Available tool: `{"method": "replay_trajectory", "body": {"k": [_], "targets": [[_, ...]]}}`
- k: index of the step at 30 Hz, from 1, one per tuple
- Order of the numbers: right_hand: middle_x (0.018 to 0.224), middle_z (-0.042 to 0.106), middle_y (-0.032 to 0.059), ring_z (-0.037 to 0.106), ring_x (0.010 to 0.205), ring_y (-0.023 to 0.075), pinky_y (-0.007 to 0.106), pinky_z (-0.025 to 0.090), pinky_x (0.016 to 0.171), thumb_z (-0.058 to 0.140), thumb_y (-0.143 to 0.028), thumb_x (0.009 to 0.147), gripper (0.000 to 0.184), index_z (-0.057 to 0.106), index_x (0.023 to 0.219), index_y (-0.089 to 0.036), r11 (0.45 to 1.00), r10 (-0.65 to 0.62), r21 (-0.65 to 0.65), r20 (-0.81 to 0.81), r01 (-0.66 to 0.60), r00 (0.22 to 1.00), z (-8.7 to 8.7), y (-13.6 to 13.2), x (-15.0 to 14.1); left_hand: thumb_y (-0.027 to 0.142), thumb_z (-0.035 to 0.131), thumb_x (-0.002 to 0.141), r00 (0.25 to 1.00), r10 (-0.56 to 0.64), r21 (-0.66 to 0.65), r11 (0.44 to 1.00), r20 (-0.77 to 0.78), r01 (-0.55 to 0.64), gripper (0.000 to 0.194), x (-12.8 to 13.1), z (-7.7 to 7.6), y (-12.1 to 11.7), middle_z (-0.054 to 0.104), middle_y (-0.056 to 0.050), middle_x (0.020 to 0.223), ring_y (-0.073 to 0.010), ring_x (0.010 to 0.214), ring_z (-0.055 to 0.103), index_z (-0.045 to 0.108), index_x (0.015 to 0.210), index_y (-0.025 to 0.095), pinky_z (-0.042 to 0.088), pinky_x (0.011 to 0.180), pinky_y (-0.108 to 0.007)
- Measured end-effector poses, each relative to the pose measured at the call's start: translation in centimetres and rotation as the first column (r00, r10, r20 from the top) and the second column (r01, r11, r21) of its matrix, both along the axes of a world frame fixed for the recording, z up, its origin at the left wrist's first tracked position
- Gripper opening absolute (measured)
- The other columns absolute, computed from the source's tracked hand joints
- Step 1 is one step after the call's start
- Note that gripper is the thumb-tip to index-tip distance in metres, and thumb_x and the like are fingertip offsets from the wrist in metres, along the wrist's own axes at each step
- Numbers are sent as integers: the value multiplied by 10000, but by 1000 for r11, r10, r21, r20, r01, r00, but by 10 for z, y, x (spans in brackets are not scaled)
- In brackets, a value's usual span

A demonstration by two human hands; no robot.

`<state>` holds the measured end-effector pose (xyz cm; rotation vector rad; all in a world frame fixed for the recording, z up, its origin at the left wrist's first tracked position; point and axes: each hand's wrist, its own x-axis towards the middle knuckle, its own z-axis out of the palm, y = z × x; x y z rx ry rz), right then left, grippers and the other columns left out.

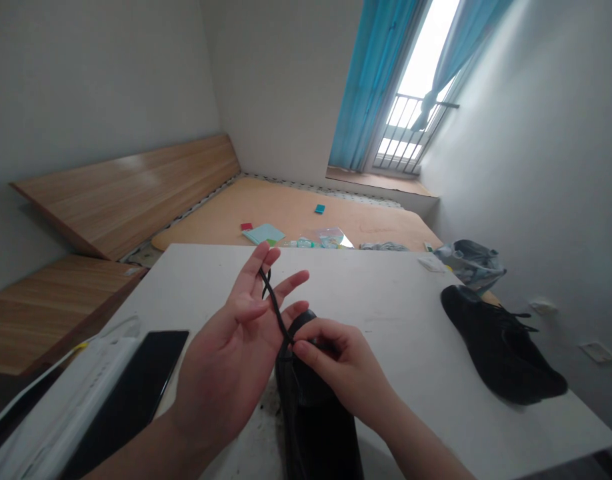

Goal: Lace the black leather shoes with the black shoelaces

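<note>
On the white tabletop (396, 313), a black shoe (311, 427) stands upright at the near edge. My right grip (306, 347) is clamped on its black lace (275, 310), which is light and limp, best taken close to the shoe; my left grip (236, 340) stands open, fingers spread.

And there, the black shoe (316, 440) was cut off by the bottom edge, its top hidden behind the right hand (341, 367)!
</note>
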<state>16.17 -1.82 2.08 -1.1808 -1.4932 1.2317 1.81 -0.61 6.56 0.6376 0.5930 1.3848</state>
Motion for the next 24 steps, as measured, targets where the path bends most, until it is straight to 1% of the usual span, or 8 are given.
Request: {"method": "replay_trajectory", "body": {"k": [3, 5, 8, 10, 12, 14, 18, 24], "targets": [[773, 711, 42, 593, 679, 152, 256, 421, 617, 618, -331, 847, 168, 630, 785, -176, 999, -16, -51, -58, 13, 998, 0, 0, 2, 187, 509, 776, 974, -7, 60, 998, -228, 21, 488, -7, -4, 12, 536, 34, 1380, -223, 1174, 573, 633, 1228, 326, 513, 866, -318], [782, 720, 40, 612, 701, 155, 260, 434, 642, 588, -315, 870, 146, 605, 806, -184, 999, -19, -42, -44, 17, 999, 1, 0, 5, 210, 545, 770, 853, 6, 152, 985, -521, 86, 421, -17, -7, 24, 614, 9, 1245, -224, 1121, 564, 667, 1164, 298, 455, 936, -352], [703, 674, -4, 575, 643, 143, 252, 411, 605, 575, -258, 869, 87, 633, 862, -195, 999, -34, 19, 118, 32, 992, 1, 0, 10, 339, 512, 852, 422, 205, 310, 930, -883, 198, 286, -32, -9, 40, 650, -48, 1053, -270, 1064, 547, 713, 1031, 242, 384, 998, -455], [683, 648, -20, 546, 616, 137, 246, 388, 578, 571, -215, 859, 99, 667, 881, -203, 997, -40, 67, 218, 26, 975, 1, -1, 11, 411, 479, 875, 45, 369, 369, 897, -928, 245, 336, -39, -11, 45, 632, -96, 1018, -322, 1045, 535, 737, 981, 223, 373, 970, -539], [721, 662, -17, 550, 637, 136, 245, 389, 589, 570, -181, 855, 134, 695, 891, -215, 994, -35, 113, 275, 4, 961, 1, -1, 11, 409, 454, 886, -193, 466, 404, 867, -863, 291, 360, -41, -12, 44, 614, -134, 1087, -362, 1094, 510, 755, 964, 227, 355, 955, -590], [774, 680, -15, 566, 675, 138, 247, 401, 623, 569, -160, 864, 152, 697, 914, -225, 989, -28, 149, 308, -19, 951, 1, -1, 10, 367, 410, 919, -199, 470, 359, 834, -860, 418, 362, -42, -13, 40, 618, -119, 1166, -347, 1150, 505, 752, 930, 247, 329, 990, -593], [809, 677, -24, 588, 730, 137, 245, 412, 671, 559, -135, 890, 119, 636, 911, -224, 979, -37, 200, 308, -27, 951, 1, 3, 9, 328, 406, 973, -62, 203, 102, 706, -977, 701, 301, -42, -15, 32, 704, 6, 1031, -216, 1065, 596, 691, 900, 262, 167, 1158, -529], [851, 703, -33, 640, 789, 130, 233, 442, 717, 566, -133, 903, 104, 599, 910, -232, 983, 57, 160, 205, -91, 977, -1, 7, 7, 342, 468, 954, -21, 90, 53, 740, -996, 671, 227, -39, -17, 35, 695, 49, 821, -201, 963, 622, 656, 862, 253, 163, 1175, -475]]}}
